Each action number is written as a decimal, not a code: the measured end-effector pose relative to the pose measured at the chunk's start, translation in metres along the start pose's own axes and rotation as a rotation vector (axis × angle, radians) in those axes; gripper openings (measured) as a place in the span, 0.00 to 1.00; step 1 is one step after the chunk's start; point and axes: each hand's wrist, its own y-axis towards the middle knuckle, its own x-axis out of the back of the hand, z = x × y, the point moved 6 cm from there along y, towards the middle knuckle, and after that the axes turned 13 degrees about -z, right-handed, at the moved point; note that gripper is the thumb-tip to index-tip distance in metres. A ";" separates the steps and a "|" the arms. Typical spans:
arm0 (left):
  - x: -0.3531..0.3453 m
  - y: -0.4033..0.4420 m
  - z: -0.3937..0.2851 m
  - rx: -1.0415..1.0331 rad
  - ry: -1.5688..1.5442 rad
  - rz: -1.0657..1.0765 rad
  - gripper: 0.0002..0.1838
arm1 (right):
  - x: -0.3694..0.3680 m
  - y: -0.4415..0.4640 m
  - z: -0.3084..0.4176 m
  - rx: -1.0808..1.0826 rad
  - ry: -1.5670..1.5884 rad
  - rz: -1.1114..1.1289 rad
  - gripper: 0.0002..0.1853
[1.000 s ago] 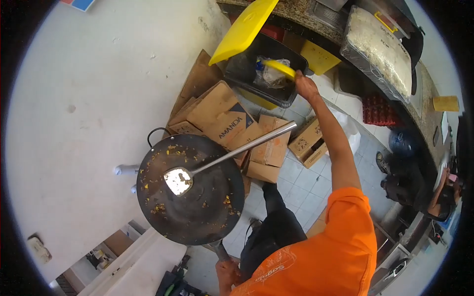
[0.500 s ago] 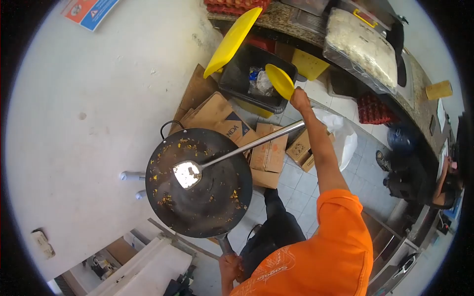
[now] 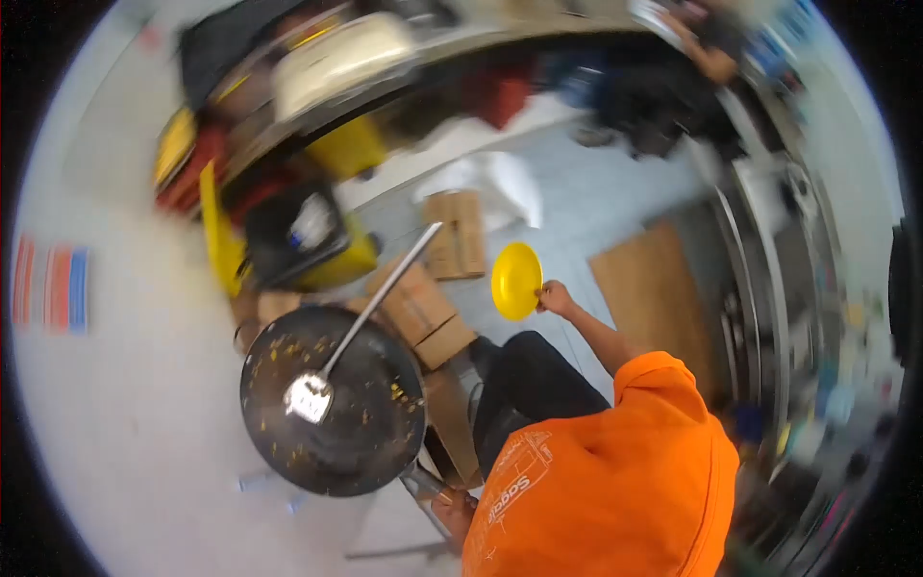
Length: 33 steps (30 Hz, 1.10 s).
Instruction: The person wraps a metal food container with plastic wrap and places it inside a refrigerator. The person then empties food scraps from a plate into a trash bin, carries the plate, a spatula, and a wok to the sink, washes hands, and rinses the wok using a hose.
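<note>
My left hand [image 3: 456, 510] is wrapped round the handle of a large black wok [image 3: 336, 452], low in front of me. Yellow and brown food bits are scattered over the wok's inside. A metal spatula [image 3: 310, 396] rests in it, its long handle sticking out past the upper rim. Out to the right, my right hand [image 3: 554, 297] pinches the edge of a yellow plate [image 3: 516, 280], which is held in the air above the floor, apart from the wok.
A black and yellow bin [image 3: 288, 236] with its yellow lid [image 3: 221, 231] raised stands at upper left. Cardboard boxes [image 3: 423, 317] lie beyond the wok. A brown mat [image 3: 654, 293] is on the floor at right. Another person [image 3: 707, 43] is at the counter, upper right.
The view has swung to the right. My right hand has brought the yellow plate away from the bin and closer to my body. The wok and spatula are still held on the left.
</note>
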 end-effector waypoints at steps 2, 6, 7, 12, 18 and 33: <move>0.003 0.002 0.001 -0.115 0.214 0.118 0.08 | 0.049 -0.064 -0.073 0.031 -0.124 -0.165 0.16; 0.041 -0.013 -0.003 -0.045 0.036 0.170 0.06 | 0.107 -0.211 -0.247 -0.334 0.148 -0.328 0.14; 0.040 -0.018 -0.030 0.012 0.070 0.200 0.06 | 0.142 -0.266 -0.222 -0.430 0.308 -0.411 0.14; 0.101 -0.003 -0.056 0.053 0.246 0.427 0.08 | 0.168 -0.488 -0.231 -0.665 0.474 -1.025 0.13; 0.140 0.009 -0.129 0.205 0.372 0.694 0.10 | 0.149 -0.655 -0.131 -0.603 0.719 -1.575 0.13; 0.259 0.141 -0.274 0.138 0.542 1.320 0.06 | -0.117 -0.948 0.134 -0.221 1.048 -1.904 0.09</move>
